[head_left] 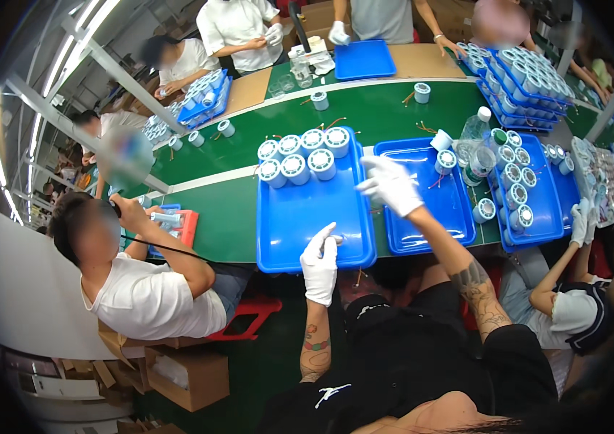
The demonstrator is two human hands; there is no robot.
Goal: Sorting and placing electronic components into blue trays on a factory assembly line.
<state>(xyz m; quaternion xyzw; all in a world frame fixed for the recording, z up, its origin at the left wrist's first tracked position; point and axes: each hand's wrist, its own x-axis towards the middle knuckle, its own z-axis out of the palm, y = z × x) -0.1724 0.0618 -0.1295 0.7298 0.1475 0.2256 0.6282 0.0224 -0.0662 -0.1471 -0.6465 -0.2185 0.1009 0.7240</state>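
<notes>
1. nearest the camera was the wearer's black shirt (pixel 408 362), filling the lower middle.
2. beyond it stretched the green surface (pixel 226 226), carrying trays and rows of parts.
3. a co-worker (pixel 148 304) in a white top sat at its left end.
4. a large blue tray (pixel 314 210) lay in front of the wearer.
5. a second blue tray (pixel 430 213) sat just right of it.
6. the right hand (pixel 391 186), white-gloved, hung over the second tray's left edge, fingers stretched and loosely apart.
7. the left hand (pixel 320 264), also gloved, was over the large tray's near edge, thumb and forefinger narrow; i could not tell whether they pinched something.
8. seven pale-blue cylinders (pixel 295 170) stood in the large tray's far half, four behind three.
</notes>
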